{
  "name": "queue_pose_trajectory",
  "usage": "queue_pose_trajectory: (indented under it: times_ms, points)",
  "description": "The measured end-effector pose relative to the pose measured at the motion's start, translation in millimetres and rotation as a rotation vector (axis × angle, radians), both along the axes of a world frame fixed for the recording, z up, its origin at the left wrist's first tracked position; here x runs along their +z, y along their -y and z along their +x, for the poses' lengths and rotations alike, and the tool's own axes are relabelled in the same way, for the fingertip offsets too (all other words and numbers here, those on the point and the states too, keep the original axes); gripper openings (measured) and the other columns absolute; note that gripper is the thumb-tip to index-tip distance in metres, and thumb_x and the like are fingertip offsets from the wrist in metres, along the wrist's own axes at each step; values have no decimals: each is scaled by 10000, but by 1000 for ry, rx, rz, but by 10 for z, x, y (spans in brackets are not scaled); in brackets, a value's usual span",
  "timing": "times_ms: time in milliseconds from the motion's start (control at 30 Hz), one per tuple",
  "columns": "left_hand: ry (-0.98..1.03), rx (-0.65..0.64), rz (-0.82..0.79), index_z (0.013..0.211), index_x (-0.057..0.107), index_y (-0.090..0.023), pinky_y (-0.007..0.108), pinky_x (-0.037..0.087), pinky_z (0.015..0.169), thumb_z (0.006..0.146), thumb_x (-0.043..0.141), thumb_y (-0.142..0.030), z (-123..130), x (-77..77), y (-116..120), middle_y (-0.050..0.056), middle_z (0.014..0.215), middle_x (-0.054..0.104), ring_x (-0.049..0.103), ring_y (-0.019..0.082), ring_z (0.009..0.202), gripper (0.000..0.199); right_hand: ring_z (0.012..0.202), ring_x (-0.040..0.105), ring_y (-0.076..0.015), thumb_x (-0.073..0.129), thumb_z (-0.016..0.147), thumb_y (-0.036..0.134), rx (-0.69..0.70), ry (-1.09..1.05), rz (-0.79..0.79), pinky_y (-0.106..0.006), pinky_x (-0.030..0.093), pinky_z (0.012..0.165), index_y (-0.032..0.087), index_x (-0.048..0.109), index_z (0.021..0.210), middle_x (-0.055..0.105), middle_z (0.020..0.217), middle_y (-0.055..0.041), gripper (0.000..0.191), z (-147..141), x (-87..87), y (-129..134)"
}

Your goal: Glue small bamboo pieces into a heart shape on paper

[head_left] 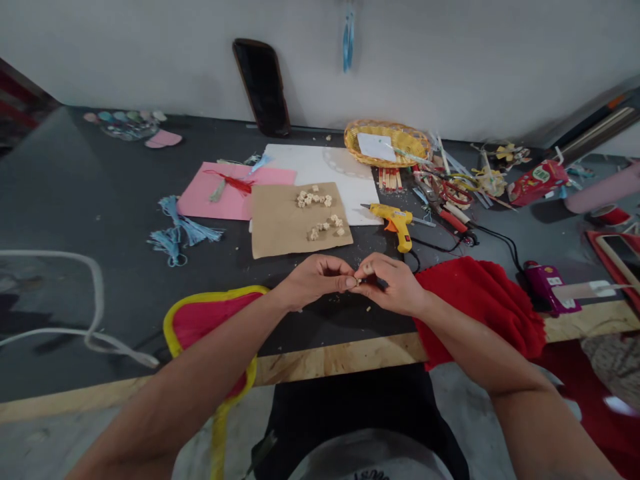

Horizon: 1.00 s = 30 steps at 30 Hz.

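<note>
My left hand and my right hand meet above the table's front part, thumbs and forefingers pinched together. Between the fingertips is a tiny pale piece, mostly covered, so its kind is unclear. Just beyond my hands lies a sheet of brown paper, bearing small cream-coloured pieces in two loose clusters. A yellow hot glue gun rests on its side to the right of the paper. Small crumbs are scattered on the dark table around my hands.
Behind the paper are pink sheets, a white sheet and a wicker basket. Blue tassels lie left. Pliers, scissors and cords clutter the right, near a red cloth. A phone leans on the wall.
</note>
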<state>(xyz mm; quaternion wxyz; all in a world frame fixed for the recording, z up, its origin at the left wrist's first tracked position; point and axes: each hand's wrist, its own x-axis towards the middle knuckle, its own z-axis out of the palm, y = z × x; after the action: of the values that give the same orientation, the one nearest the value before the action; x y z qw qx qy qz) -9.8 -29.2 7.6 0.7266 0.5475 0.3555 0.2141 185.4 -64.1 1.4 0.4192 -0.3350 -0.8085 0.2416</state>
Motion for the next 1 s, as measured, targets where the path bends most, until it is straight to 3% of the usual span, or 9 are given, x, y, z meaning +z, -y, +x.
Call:
queue_pose_trajectory:
  times_ms: [233, 400, 467, 567, 667, 733, 867, 1000]
  points:
    - [99, 61, -117, 709, 701, -122, 204, 409, 570, 628, 826, -420, -6, 6, 7, 25, 647, 671, 541, 88, 593, 333, 753, 638, -137, 698, 836, 363, 7, 4, -17, -247, 543, 663, 187, 609, 996, 660, 873, -52, 253, 16, 10, -14]
    - [159, 93, -225, 718, 704, -112, 177, 434, 569, 606, 860, -365, -29, 15, -11, 37, 657, 700, 581, 74, 584, 318, 705, 620, -121, 672, 861, 329, -1, -8, 1, -226, 523, 614, 178, 595, 1077, 655, 897, -55, 274, 39, 46, 0]
    - [186, 107, -246, 737, 709, -107, 173, 446, 565, 609, 863, -343, -42, 13, -23, 42, 667, 704, 594, 74, 586, 310, 679, 608, -118, 641, 881, 311, -74, -6, 11, -230, 517, 609, 184, 591, 1085, 651, 874, -43, 245, 102, 81, -22]
    - [243, 137, -259, 766, 716, -102, 165, 461, 555, 630, 857, -316, -61, 12, -35, 40, 661, 700, 598, 70, 572, 290, 718, 616, -142, 581, 908, 287, -297, 69, 36, -263, 520, 664, 187, 590, 1074, 654, 892, -55, 194, 284, 122, -121]
    - [313, 155, -253, 767, 724, -103, 162, 478, 564, 648, 850, -299, -73, 12, -39, 34, 653, 694, 594, 65, 564, 260, 770, 620, -185, 576, 895, 321, -564, 265, 15, -319, 510, 708, 176, 589, 1000, 649, 1000, -107, 180, 505, 118, -258]
    - [347, 169, -257, 770, 730, -108, 165, 487, 569, 648, 851, -288, -78, 8, -39, 34, 660, 697, 601, 70, 569, 249, 771, 619, -214, 621, 854, 374, -696, 410, -70, -337, 490, 692, 174, 578, 974, 651, 969, -109, 237, 612, 98, -325]
    - [388, 189, -262, 779, 733, -108, 160, 488, 567, 649, 852, -276, -85, -6, -47, 34, 662, 698, 613, 74, 578, 244, 741, 626, -232, 623, 833, 458, -759, 587, -293, -316, 438, 649, 199, 550, 968, 666, 844, -58, 300, 657, 60, -365]
    - [408, 201, -254, 795, 733, -108, 158, 493, 573, 670, 839, -264, -90, -23, -62, 38, 665, 700, 616, 74, 581, 226, 773, 641, -229, 635, 800, 458, -772, 526, -400, -316, 435, 675, 216, 533, 955, 687, 865, -46, 305, 642, 38, -388]
